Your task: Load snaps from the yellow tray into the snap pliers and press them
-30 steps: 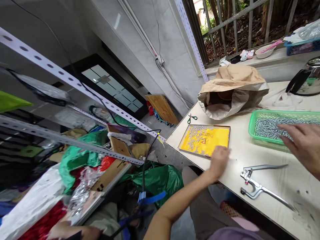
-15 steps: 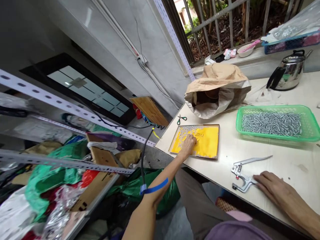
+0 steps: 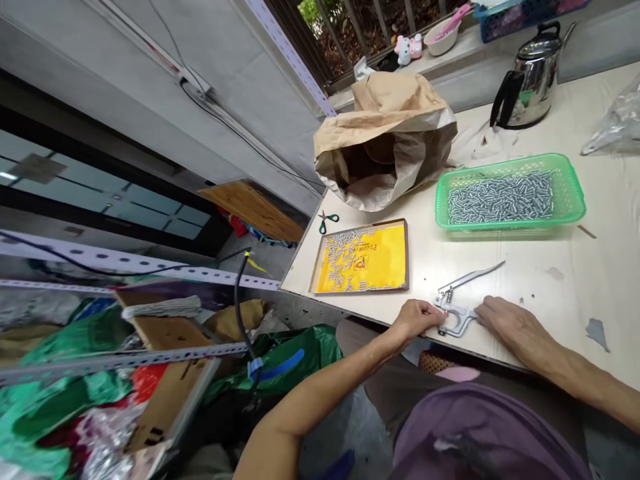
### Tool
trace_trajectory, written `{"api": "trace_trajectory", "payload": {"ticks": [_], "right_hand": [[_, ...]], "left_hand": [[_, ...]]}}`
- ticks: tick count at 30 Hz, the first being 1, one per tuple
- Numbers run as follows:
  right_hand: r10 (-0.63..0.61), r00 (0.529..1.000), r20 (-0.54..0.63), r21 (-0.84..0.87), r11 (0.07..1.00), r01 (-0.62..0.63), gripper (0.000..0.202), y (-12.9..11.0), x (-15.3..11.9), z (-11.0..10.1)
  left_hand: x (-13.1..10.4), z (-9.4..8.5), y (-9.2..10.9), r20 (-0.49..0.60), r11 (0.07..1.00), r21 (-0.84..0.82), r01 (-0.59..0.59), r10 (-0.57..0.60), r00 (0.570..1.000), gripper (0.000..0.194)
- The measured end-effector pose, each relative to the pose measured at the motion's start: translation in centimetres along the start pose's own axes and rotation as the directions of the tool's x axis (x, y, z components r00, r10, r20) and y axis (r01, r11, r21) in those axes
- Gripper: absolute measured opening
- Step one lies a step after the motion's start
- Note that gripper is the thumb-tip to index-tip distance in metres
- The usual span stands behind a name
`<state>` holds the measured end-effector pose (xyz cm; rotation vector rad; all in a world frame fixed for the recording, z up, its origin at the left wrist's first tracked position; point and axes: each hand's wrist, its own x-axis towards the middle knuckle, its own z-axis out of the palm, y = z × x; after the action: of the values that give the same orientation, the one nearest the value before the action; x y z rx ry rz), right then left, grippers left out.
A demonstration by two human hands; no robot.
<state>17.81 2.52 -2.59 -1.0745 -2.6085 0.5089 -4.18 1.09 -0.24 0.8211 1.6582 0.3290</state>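
Note:
Silver snap-fastener pliers (image 3: pixel 457 325) lie on the table near its front edge, handles spread apart, with a spring and a small red part by the jaw. My right hand (image 3: pixel 515 328) has its fingers closed around the end of the lower handle. At the jaw, my left hand (image 3: pixel 414 317) pinches thumb and forefinger together; whatever is between them is too small to make out. Left of the pliers is a shallow tray (image 3: pixel 407 257) lined with yellow, holding many small metal pieces (image 3: pixel 340 257) mostly on its left side.
A green plastic basket (image 3: pixel 573 203) full of small metal tubes stands at the right. Behind the tray sits an open brown paper bag (image 3: pixel 385 127), with small green-handled scissors (image 3: pixel 327 221) near the table's left edge. A steel kettle (image 3: pixel 535 87) stands farther back.
My left hand has left the yellow-lined tray and come right to the jaw of the pliers. My right hand stays at the handle. The view has shifted to the right and down.

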Motion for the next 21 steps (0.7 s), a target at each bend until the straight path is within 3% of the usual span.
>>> {"api": "trace_trajectory", "payload": {"ticks": [7,15,18,19,21], "right_hand": [[-0.009,0.999,0.036,-0.002,1.000,0.009,0.022,-0.1,0.0,-0.6],[-0.021,0.999,0.041,-0.103,0.994,0.025,0.023,0.0,-0.4,0.7],[-0.022,0.998,0.052,-0.129,0.991,0.029,0.014,0.7,0.0,0.6],[-0.014,0.999,0.037,-0.151,0.988,0.019,0.016,1.2,0.2,0.5],[0.003,1.000,-0.005,-0.207,0.978,-0.004,0.050,2.4,0.8,0.2]], "left_hand": [[-0.1,0.4,0.6,0.007,0.987,0.134,0.090,-0.092,0.996,0.009],[0.3,0.2,1.0,0.084,0.970,0.139,0.200,-0.213,0.974,0.009],[0.3,0.2,1.2,0.097,0.967,0.142,0.214,-0.229,0.969,0.009],[0.2,0.2,1.3,0.097,0.966,0.143,0.215,-0.230,0.968,0.010],[0.1,0.3,1.2,0.099,0.966,0.144,0.212,-0.228,0.969,0.009]]}}
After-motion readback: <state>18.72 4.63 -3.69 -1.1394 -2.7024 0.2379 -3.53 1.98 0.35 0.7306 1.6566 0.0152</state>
